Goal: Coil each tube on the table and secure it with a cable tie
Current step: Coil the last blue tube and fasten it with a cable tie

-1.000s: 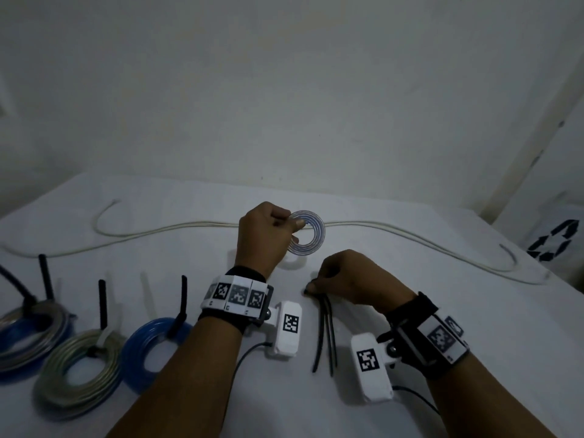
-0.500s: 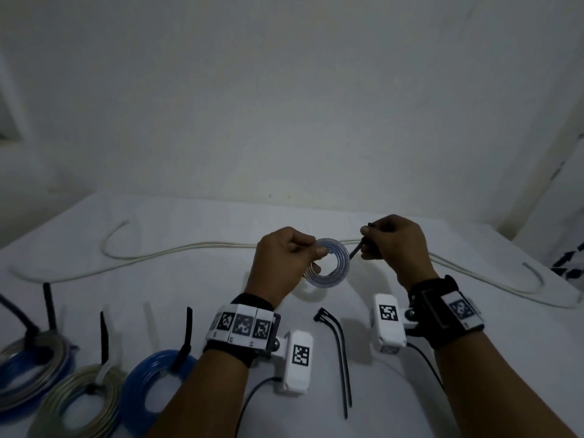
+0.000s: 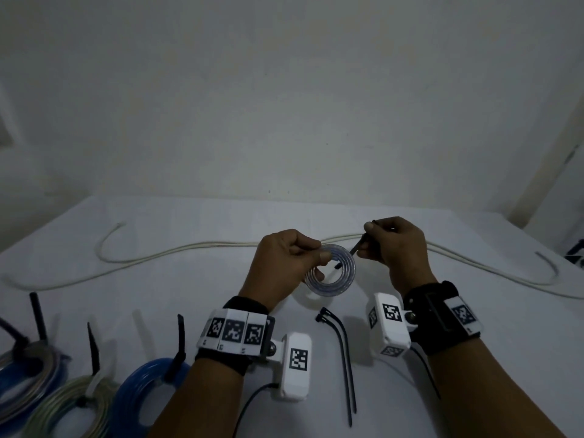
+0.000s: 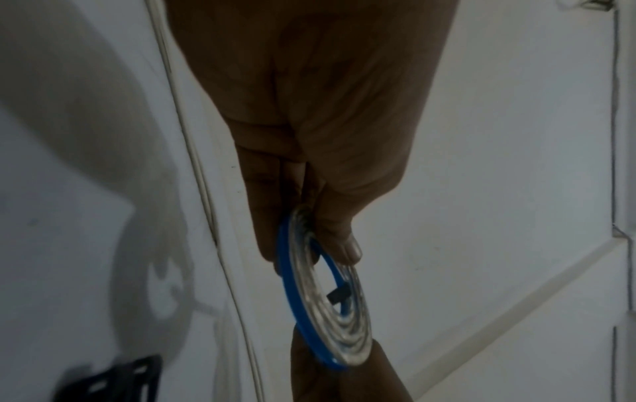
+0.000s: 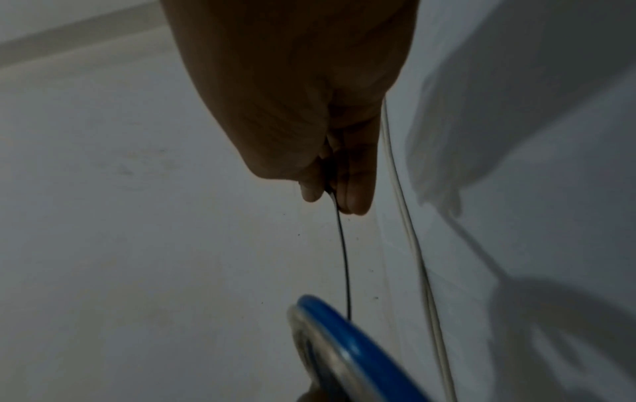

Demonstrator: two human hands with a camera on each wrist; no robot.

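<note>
1. Coil (image 3: 330,273): one small clear-and-blue tube coil, held up above the table (image 3: 474,358) at centre frame, its flat face turned toward the camera.
2. Tie (image 3: 357,246): one black tie, long axis slanting from upper right down to lower left, its end showing inside the coil's hole.
3. Left hand (image 3: 281,263): thumb and fingers pinch the coil's left rim.
4. Right hand (image 3: 395,248): curled, pinching the tie's upper part.
5. Spare ties (image 3: 343,352): two, lying side by side below centre, running near-vertical.
6. Loose tube (image 3: 189,249): one white length across mid-frame.
7. Tied coils (image 3: 142,390): three at lower left, each with a tie tail sticking up.
</note>
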